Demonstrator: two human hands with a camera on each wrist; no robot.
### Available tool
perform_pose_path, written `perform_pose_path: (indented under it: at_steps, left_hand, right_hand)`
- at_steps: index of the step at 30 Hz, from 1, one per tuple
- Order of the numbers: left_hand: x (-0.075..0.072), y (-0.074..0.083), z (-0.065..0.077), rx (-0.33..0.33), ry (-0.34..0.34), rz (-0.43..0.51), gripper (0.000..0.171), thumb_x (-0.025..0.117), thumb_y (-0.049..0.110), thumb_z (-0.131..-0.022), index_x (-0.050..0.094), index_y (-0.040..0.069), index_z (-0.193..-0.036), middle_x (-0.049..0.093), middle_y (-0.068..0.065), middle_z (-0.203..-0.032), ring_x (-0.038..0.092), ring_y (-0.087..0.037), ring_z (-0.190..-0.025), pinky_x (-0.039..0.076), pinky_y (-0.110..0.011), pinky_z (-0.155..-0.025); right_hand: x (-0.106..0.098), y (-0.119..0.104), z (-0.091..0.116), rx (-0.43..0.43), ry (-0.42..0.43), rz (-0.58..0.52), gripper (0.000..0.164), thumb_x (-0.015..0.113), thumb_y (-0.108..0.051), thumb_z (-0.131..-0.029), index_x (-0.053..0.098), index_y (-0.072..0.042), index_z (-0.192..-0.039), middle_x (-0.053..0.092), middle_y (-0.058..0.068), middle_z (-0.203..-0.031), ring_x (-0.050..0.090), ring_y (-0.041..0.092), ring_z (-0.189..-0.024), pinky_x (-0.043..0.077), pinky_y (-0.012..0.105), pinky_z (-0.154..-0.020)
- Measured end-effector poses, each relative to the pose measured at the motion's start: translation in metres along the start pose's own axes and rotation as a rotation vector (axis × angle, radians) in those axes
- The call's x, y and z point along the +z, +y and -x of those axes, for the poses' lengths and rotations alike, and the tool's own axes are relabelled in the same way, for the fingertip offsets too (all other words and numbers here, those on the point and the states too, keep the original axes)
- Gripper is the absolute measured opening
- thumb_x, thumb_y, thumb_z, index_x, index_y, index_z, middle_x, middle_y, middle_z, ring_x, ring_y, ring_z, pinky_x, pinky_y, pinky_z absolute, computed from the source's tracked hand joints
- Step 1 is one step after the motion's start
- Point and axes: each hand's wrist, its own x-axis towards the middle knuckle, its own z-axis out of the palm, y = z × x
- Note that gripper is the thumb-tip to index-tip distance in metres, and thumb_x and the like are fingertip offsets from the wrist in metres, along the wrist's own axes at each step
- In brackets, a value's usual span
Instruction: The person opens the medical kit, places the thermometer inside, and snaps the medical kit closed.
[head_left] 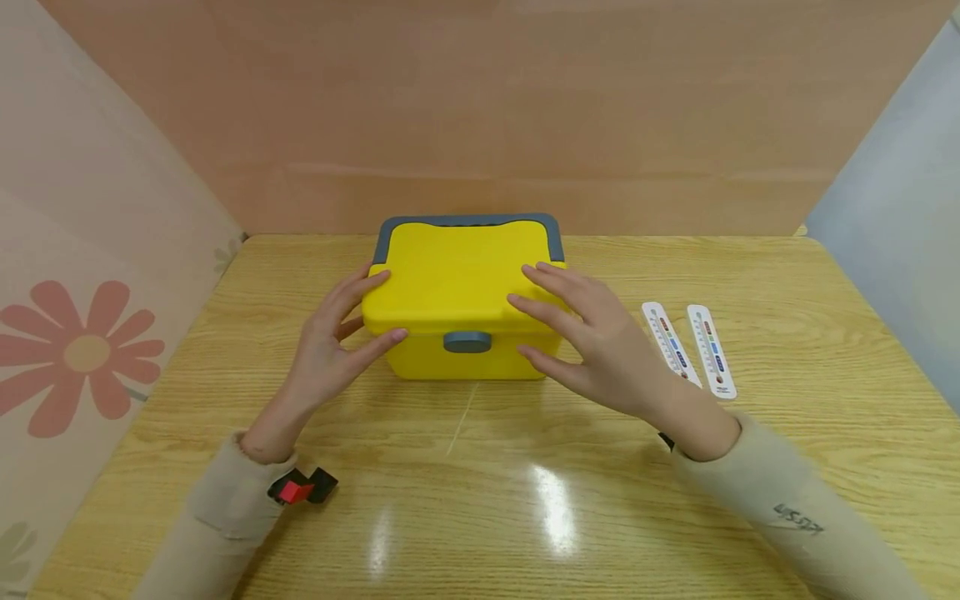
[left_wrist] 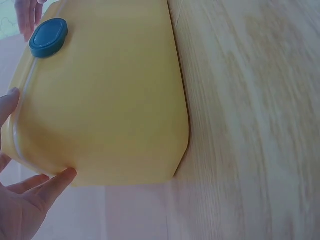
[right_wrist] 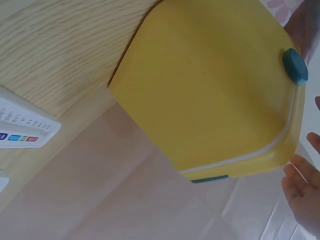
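A yellow lidded box (head_left: pixel 457 279) stands shut on the table, with a grey-blue carrying handle (head_left: pixel 471 220) lying flat around the back of its lid. On its front is an oval grey-blue latch (head_left: pixel 467 342), seen closer in the left wrist view as a teal latch (left_wrist: pixel 48 38). My left hand (head_left: pixel 324 354) rests against the box's left side, fingers spread and thumb by the front corner. Over the right front corner, my right hand (head_left: pixel 603 342) has its fingers loosely extended; in the right wrist view, those fingertips (right_wrist: pixel 300 162) are beside the lid's edge.
Two white strip thermometers (head_left: pixel 670 337) with printed scales lie side by side on the wooden table (head_left: pixel 465 500), right of the box. Behind stands a plain pinkish-brown panel (head_left: pixel 510 108). A pale panel with a pink flower (head_left: pixel 85 353) borders the left.
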Motion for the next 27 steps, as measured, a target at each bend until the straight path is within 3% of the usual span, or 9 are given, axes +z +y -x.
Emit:
perform_pose_path:
  at_steps: [6, 11, 15, 23, 27]
  left_hand:
    - [0.001, 0.001, 0.0, 0.006, 0.01, -0.01, 0.066, 0.074, 0.008, -0.083, 0.048, 0.025, -0.141, 0.03, 0.003, -0.154, 0.037, -0.027, -0.137, 0.043, -0.063, -0.098]
    - [0.001, 0.001, 0.001, 0.013, 0.015, -0.018, 0.065, 0.075, 0.008, -0.083, 0.048, 0.024, -0.141, 0.031, 0.002, -0.154, 0.037, -0.028, -0.136, 0.044, -0.063, -0.097]
    - [0.001, 0.001, 0.0, 0.02, 0.016, -0.025, 0.065, 0.075, 0.008, -0.083, 0.048, 0.024, -0.141, 0.031, 0.0, -0.154, 0.038, -0.029, -0.136, 0.045, -0.063, -0.096]
    - [0.001, 0.001, 0.0, 0.024, 0.013, -0.017, 0.065, 0.074, 0.007, -0.083, 0.048, 0.023, -0.14, 0.032, -0.001, -0.154, 0.038, -0.029, -0.136, 0.044, -0.064, -0.096]
    - [0.001, 0.001, 0.0, 0.023, 0.013, -0.02, 0.065, 0.074, 0.008, -0.083, 0.049, 0.023, -0.14, 0.032, 0.0, -0.153, 0.036, -0.028, -0.137, 0.044, -0.064, -0.096]
  right_hand:
    - [0.009, -0.008, -0.004, -0.111, 0.025, 0.066, 0.037, 0.071, -0.02, -0.086, 0.065, -0.004, -0.119, 0.058, 0.02, -0.126, 0.055, 0.037, -0.113, 0.049, 0.051, -0.094]
    - [0.016, -0.013, -0.009, -0.217, 0.029, 0.187, 0.038, 0.076, -0.02, -0.081, 0.066, -0.005, -0.115, 0.061, 0.016, -0.116, 0.059, 0.033, -0.099, 0.053, 0.043, -0.086]
    - [0.022, -0.015, -0.012, -0.296, -0.014, 0.279, 0.046, 0.081, -0.021, -0.076, 0.066, -0.007, -0.117, 0.06, 0.013, -0.113, 0.058, 0.029, -0.099, 0.053, 0.037, -0.088]
    - [0.028, -0.015, -0.016, -0.39, -0.076, 0.397, 0.045, 0.076, -0.023, -0.082, 0.063, -0.006, -0.122, 0.06, 0.011, -0.11, 0.056, 0.026, -0.098, 0.05, 0.033, -0.092]
    - [0.03, -0.012, -0.016, -0.425, -0.08, 0.439, 0.036, 0.065, -0.025, -0.091, 0.062, -0.007, -0.122, 0.061, 0.01, -0.108, 0.057, 0.025, -0.096, 0.05, 0.033, -0.091]
